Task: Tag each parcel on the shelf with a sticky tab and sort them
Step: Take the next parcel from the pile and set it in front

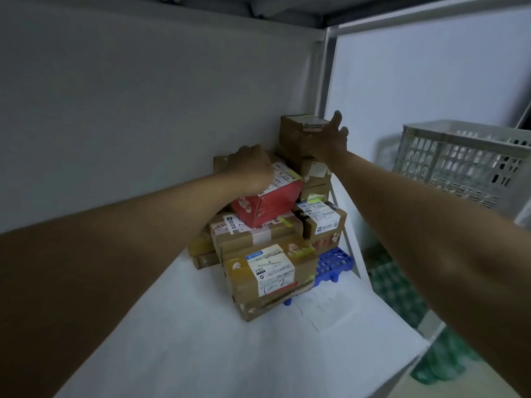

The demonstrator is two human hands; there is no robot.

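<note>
White shelf board in a pale-walled bay, lit dimly; parcels are heaped at its back right corner, against the upright post. My left hand rests, fingers curled, on the top of the red parcel, which lies tilted on the heap; I judge that this grip steadies the stack while the other arm works. My right hand reaches to the topmost brown box, thumb raised and fingers wrapped round its near right side; how firmly it grips I cannot tell. That box sits highest because it is the smallest of the column, so it is the natural one to lift off first.

Orientation: the red parcel's long axis runs from lower left to upper right, its labelled face turned up and toward me. The front parcel stands with its label facing me, a hand-written mark below the print, and its long axis running away into the shelf. Beneath the heap lies a blue plastic grid. Beyond the post stands a grey crate. No sticky tab is visible in either hand.
</note>
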